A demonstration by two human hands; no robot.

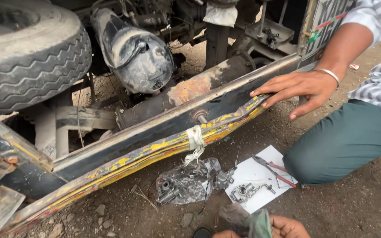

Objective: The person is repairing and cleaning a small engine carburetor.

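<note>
Rag (248, 222), dirty and grey-green, sat bunched at the bottom edge of my view, and my right hand (287, 227) was closed around it. I could not tell how my left hand (225, 234) stood; only a sliver showed. Just above, small metal parts (245, 191) and pliers (272, 170) lay on a white sheet (265, 158) on the dirt. Another person's hand (298, 90) rested open on the yellow-and-black bumper (155, 147).
</note>
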